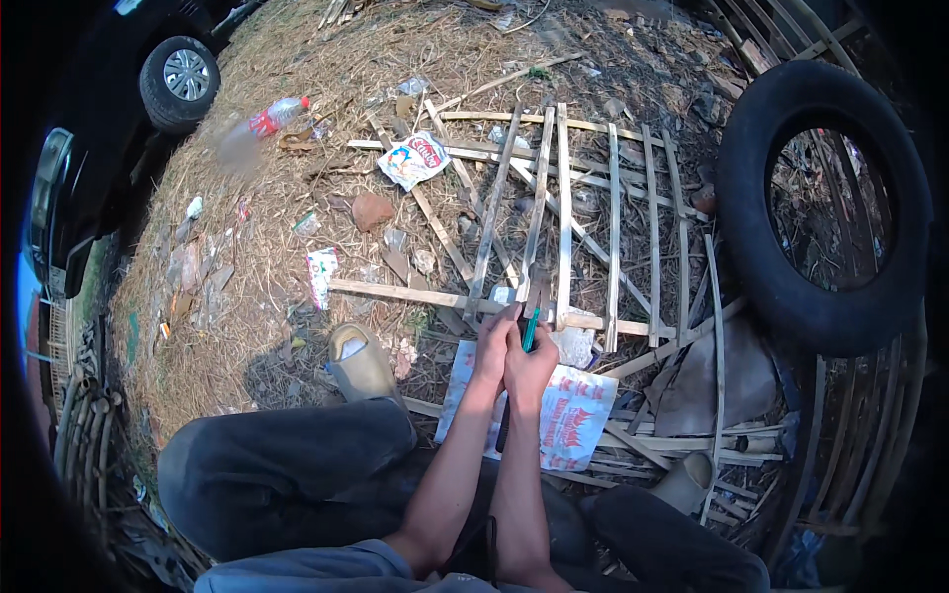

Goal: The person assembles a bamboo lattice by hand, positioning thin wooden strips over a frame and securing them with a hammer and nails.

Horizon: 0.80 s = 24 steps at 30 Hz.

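My two hands come together at the near edge of a lattice of thin bamboo slats [562, 198] lying on the ground. My right hand [532, 364] is closed round a slim green-handled tool [531, 328]; its kind cannot be made out. Pressed against it, my left hand [494, 344] is closed too, its fingers at the joint between an upright slat and the near cross slat [400, 293]. What the left fingers grip is hidden. Beneath my forearms lies a white plastic sack with red print [578, 420].
A large black tyre [741, 198] stands at the right. Bamboo strips [715, 376] and a flat brown piece [707, 385] lie below it. Dry grass, wrappers [413, 160] and a plastic bottle [277, 117] spread leftward. A dark vehicle's wheel [186, 75] stands far left.
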Tool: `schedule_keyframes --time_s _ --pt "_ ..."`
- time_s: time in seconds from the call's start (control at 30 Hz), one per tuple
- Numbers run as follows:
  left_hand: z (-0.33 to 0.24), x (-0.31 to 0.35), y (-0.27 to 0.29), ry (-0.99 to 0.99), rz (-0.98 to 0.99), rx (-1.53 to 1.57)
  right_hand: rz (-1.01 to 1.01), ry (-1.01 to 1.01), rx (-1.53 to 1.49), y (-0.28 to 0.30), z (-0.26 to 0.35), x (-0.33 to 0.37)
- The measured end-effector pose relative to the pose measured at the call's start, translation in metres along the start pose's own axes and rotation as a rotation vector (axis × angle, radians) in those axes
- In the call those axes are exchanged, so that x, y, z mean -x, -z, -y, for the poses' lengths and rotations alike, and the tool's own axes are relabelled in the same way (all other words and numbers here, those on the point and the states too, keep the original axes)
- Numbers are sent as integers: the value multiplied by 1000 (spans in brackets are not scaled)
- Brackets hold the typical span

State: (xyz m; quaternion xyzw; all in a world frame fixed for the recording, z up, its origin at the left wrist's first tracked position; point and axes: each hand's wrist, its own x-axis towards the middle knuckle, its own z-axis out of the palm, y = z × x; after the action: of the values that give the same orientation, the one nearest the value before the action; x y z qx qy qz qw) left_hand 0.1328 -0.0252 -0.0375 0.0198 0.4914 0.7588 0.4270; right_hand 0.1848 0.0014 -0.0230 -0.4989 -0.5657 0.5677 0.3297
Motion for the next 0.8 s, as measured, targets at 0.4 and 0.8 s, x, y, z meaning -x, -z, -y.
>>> schedule_keyframes --time_s 0.4,0.8 --pt "7 -13 -1 -185 57 -111 0 -17 -47 2 -3 -10" --pt "-34 -37 -5 -47 86 -250 102 -156 -213 6 3 -35"
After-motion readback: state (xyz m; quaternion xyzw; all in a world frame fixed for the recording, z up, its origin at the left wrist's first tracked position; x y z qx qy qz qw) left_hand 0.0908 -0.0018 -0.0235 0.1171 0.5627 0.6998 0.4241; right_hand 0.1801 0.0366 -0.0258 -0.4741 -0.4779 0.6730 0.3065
